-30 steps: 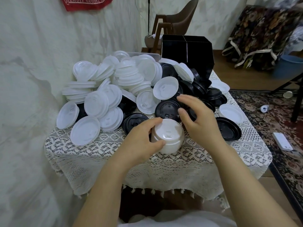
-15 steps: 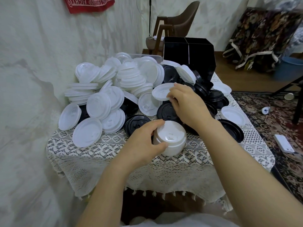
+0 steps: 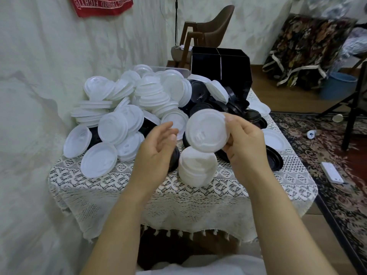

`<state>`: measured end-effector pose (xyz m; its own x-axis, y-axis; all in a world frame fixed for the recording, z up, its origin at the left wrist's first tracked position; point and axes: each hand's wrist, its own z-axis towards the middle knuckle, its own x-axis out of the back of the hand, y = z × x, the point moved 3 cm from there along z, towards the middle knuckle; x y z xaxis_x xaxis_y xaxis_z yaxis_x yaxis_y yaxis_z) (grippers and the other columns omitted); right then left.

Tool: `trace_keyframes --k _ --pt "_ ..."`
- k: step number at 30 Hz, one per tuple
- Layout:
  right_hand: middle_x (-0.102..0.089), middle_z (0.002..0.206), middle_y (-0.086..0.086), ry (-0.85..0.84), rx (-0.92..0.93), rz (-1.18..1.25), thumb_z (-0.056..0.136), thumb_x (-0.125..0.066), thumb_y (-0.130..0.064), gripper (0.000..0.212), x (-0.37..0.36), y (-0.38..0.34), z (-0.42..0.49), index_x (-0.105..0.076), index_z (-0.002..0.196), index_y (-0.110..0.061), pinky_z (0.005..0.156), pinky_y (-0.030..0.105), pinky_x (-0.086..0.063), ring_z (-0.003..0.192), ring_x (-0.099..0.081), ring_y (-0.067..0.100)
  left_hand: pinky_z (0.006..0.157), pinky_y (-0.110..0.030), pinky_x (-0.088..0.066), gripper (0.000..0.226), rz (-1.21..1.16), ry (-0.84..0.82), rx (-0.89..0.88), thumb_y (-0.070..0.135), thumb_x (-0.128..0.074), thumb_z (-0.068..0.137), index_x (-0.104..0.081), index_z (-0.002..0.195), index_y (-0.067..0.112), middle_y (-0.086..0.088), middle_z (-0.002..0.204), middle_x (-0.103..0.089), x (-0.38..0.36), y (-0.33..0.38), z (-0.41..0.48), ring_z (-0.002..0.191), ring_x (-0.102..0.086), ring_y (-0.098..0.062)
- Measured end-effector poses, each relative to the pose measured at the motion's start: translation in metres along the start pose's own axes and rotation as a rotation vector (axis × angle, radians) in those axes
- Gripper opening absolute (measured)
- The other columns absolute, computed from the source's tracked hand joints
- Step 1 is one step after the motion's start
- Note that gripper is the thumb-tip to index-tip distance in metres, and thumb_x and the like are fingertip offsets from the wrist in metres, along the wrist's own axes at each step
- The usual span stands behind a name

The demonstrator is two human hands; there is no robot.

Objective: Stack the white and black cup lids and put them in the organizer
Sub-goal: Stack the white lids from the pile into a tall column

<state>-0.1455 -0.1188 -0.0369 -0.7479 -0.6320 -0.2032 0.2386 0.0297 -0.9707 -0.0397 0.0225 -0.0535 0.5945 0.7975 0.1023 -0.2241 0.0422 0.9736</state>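
My right hand (image 3: 246, 143) pinches a white lid (image 3: 206, 130) by its rim, tilted just above the near white stack (image 3: 196, 167), prob. to cap it. Left hand (image 3: 156, 153) spread, empty, beside the stack. Organizer (image 3: 220, 70) sits far.

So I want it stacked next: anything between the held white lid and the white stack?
Nothing visible. The white lid in the right hand hangs over the white stack; the left hand is beside it.
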Motion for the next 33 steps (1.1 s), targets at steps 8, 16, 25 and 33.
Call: trace_keyframes --k 8,16,25,33 --pt "-0.073 0.094 0.004 0.033 -0.121 -0.001 0.094 -0.057 -0.012 0.021 -0.004 0.011 -0.013 -0.076 0.091 -0.017 0.079 0.039 -0.045 0.088 -0.062 0.019 0.071 -0.027 -0.053 0.037 -0.476 -0.103 0.156 0.018 -0.064 0.074 -0.062 0.111 0.015 -0.005 0.084 -0.065 -0.011 0.009 -0.003 0.075 -0.063 -0.012" --pt "-0.068 0.115 -0.007 -0.043 0.024 -0.164 0.092 -0.065 -0.022 0.026 0.005 0.015 -0.024 -0.064 0.117 -0.025 0.082 0.024 -0.054 0.102 -0.064 0.004 0.068 -0.025 -0.054 0.037 -0.610 -0.072 0.208 0.011 -0.065 0.073 -0.061 0.110 0.014 -0.001 0.080 -0.067 -0.009 0.003 0.000 0.074 -0.064 -0.013" --pt "-0.041 0.134 -0.030 -0.262 0.245 -0.580 0.073 -0.084 -0.021 0.076 0.006 0.017 -0.028 -0.044 0.138 -0.030 0.113 0.027 -0.035 0.131 -0.039 -0.009 0.070 -0.024 -0.056 0.031 -0.592 -0.059 0.229 0.005 -0.060 0.084 -0.058 0.113 0.013 -0.002 0.081 -0.070 -0.015 0.001 -0.003 0.078 -0.067 -0.013" --pt "-0.046 0.133 -0.021 -0.308 0.159 -0.718 0.075 -0.081 -0.019 0.073 0.021 0.023 -0.021 -0.049 0.141 -0.021 0.110 0.014 -0.032 0.124 -0.041 -0.009 0.099 -0.022 -0.047 0.052 0.003 -0.100 0.073 -0.004 -0.063 0.086 -0.054 0.129 0.024 0.009 0.123 -0.063 -0.004 -0.003 -0.004 0.115 -0.059 -0.002"
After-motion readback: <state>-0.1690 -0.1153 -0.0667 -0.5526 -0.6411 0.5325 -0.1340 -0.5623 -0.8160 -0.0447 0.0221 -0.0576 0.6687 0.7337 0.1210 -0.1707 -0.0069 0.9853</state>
